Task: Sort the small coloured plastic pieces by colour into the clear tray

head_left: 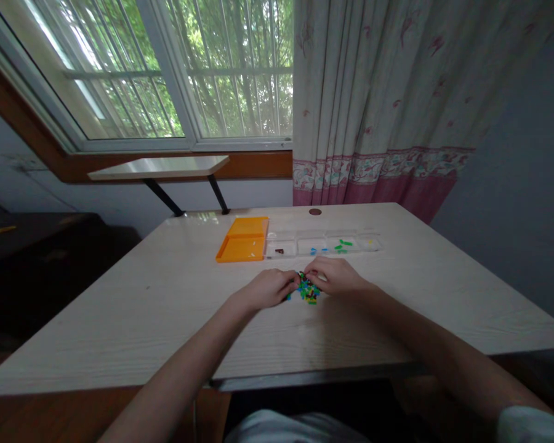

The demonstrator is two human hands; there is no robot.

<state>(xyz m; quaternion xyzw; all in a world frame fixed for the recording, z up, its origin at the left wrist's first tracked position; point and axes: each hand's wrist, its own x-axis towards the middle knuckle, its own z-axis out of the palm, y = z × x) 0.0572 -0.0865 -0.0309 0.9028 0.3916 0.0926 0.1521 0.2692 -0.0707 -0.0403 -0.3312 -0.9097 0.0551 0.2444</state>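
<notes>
A small heap of tiny coloured pieces, mostly green, blue, yellow and dark brown, lies on the table between my hands. My left hand rests at the heap's left side, fingers curled together at the pieces. From the right, my right hand reaches over the heap's upper edge with thumb and fingers drawn into a pinch. What either hand holds is too small to make out. Just beyond, a clear divided tray has brown, blue, green and yellow pieces in separate compartments. Left of it sits an orange tray with a few whitish pieces.
The pale wooden table has its front edge close to my body. A round brown disc lies near the back edge. At the back left stands a raised shelf on black legs. Behind are a window and a curtain.
</notes>
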